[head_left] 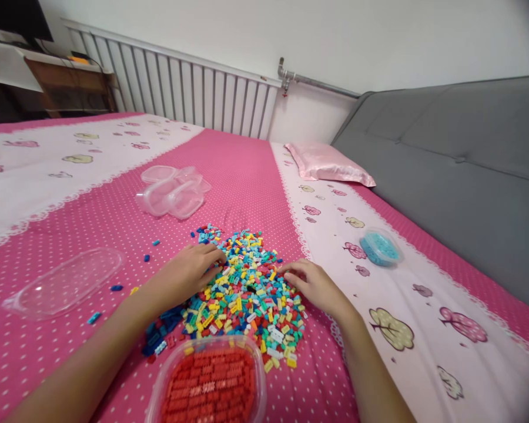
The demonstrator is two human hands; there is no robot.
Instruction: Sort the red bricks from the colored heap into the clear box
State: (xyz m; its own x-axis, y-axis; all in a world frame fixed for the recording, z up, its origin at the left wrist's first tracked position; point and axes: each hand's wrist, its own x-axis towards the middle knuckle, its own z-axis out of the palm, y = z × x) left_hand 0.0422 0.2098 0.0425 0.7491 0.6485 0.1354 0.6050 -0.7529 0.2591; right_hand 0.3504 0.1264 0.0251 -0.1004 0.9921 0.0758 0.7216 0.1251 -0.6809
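A heap of small multicoloured toy building bricks (247,288) lies spread on the bed between my hands. My left hand (198,267) reaches into the heap's left side, fingers bent and thumb apart, with the tips among the bricks. At the right edge is my right hand (311,282), its fingers loosely stretched toward the bricks and its thumb a little apart. I see nothing held in either hand. Close in front of me stands a clear plastic tub (261,376) filled with red bricks (207,388) in neat rows.
A tub of light-blue bricks (380,247) stands to the right. Clear empty containers (171,194) lie beyond the heap, and a clear lid (70,282) lies at left. Several stray bricks (117,288) dot the pink bedspread (242,176). A pillow (330,163) rests by the grey headboard (458,135).
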